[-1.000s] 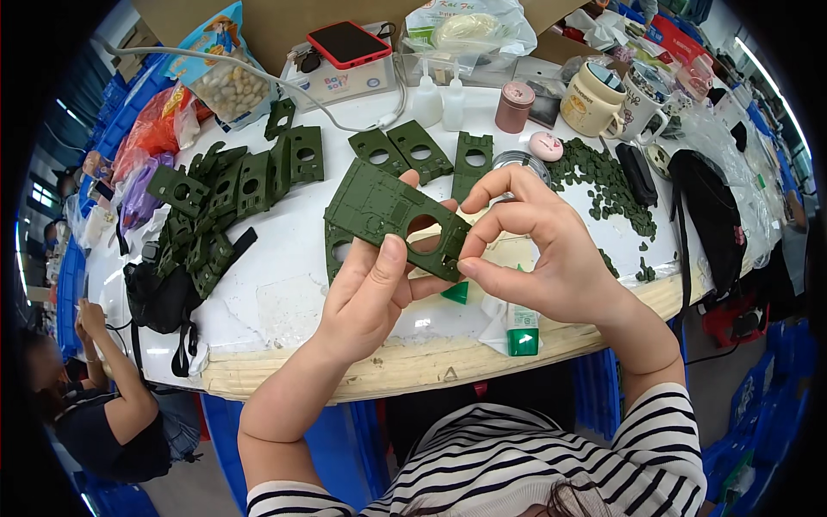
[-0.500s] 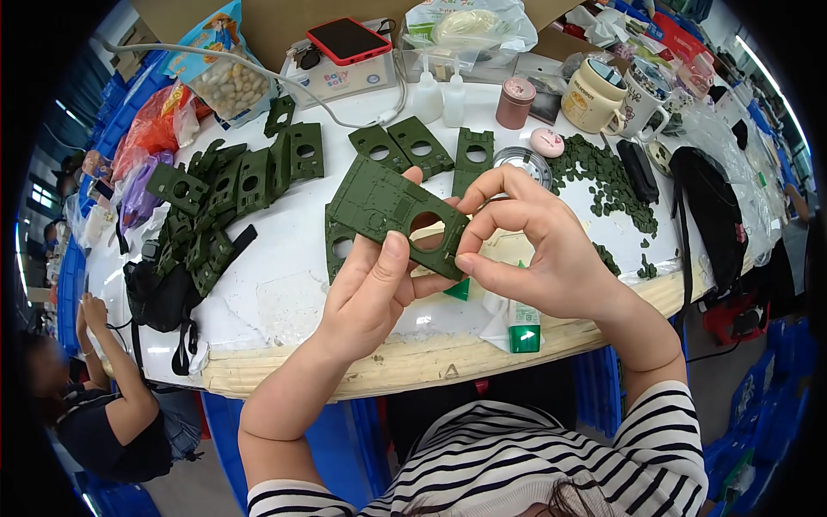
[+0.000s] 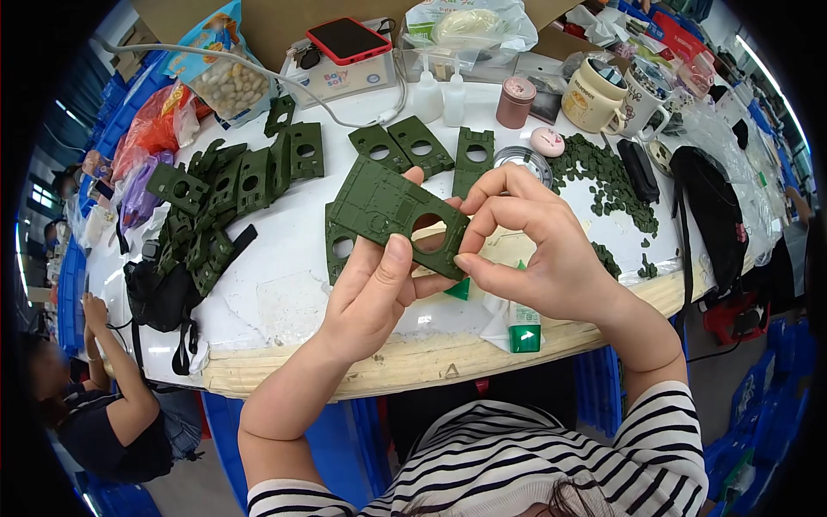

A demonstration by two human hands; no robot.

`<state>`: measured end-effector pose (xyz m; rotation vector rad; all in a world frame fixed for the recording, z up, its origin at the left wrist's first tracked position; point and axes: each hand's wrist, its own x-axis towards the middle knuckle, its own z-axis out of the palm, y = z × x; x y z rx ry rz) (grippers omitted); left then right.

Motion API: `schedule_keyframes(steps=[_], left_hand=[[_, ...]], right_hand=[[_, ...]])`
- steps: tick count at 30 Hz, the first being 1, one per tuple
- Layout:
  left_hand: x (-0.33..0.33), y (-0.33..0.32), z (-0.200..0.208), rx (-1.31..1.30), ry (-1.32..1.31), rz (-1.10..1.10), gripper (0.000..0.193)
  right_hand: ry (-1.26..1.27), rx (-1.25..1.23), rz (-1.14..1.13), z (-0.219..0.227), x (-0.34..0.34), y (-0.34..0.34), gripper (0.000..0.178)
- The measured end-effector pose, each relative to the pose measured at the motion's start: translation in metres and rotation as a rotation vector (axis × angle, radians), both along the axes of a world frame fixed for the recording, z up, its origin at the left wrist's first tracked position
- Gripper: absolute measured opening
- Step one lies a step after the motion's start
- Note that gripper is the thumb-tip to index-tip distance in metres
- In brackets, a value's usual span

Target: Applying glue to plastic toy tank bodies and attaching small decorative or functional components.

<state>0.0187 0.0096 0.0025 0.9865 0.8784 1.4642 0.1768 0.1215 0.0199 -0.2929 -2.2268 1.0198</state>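
Above the table's front edge, my left hand (image 3: 366, 297) grips a dark green plastic model hull plate (image 3: 379, 203), thumb on its top face and fingers underneath. The plate is tilted, with a large round hole toward its right end and fine raised detail. At that right end, the bent fingers and thumb of my right hand (image 3: 538, 241) close on the plate's edge; any small piece between the fingertips is hidden. Similar plates (image 3: 419, 145) with round holes lie just beyond, and another plate (image 3: 338, 250) is partly covered by the held one.
A heap of green plates (image 3: 220, 185) lies at left beside a black bag (image 3: 159, 297). Small green parts (image 3: 603, 177) are scattered at right. A green-capped tube (image 3: 524, 332) lies near the front edge. White bottles (image 3: 427, 96), a pink tin (image 3: 515, 102) and mugs (image 3: 594, 95) stand behind.
Both hands and the held plate stay almost in place. The plate has tipped very slightly, and my right fingers have shifted a little along its right edge.
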Motion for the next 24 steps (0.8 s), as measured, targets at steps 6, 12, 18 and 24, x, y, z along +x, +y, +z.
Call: schedule_keyframes(steps=[6, 12, 18, 24], left_hand=[[-0.0008, 0.0006, 0.0009, -0.020, -0.045, -0.018, 0.056], [-0.0029, 0.0013, 0.0042, -0.030, -0.087, -0.038, 0.056], [-0.0036, 0.0003, 0.0021, -0.010, -0.032, -0.054, 0.058], [-0.0028, 0.0009, 0.0005, 0.000, 0.000, -0.057, 0.063]], right_hand=[[0.009, 0.025, 0.000, 0.0003, 0.0006, -0.0005, 0.011], [0.038, -0.038, 0.059, 0.0042, 0.0018, 0.0039, 0.013], [0.035, 0.010, 0.028, 0.0025, 0.0011, 0.0005, 0.014], [0.021, 0.028, 0.019, 0.0028, 0.0015, -0.0006, 0.014]])
